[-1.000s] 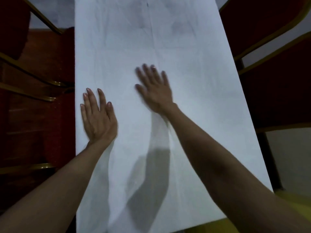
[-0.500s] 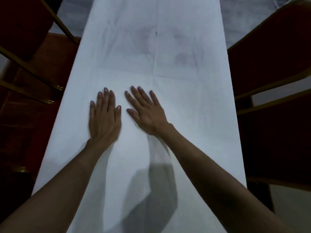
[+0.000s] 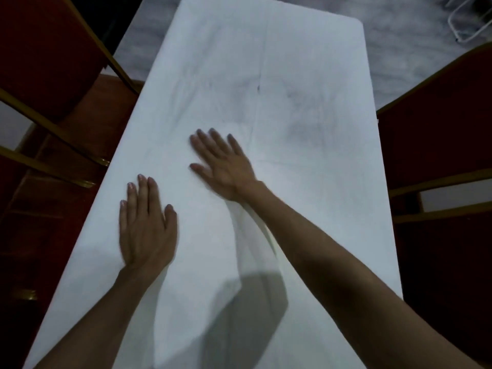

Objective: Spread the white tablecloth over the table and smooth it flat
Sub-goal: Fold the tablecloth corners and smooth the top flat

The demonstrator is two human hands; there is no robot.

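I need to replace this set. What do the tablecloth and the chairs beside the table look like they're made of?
Tablecloth: thin woven fabric, probably cotton or a blend, matte white; it shows fold creases and soft wrinkles. Chairs: dark red padded upholstery, apparently fabric, on gold-painted frames that look like metal tubing.

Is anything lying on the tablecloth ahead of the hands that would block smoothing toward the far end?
Nothing visible. Left hand and right hand lie flat on the white tablecloth; ahead are only creases and faint grey smudges. The red chairs stand off to the sides.
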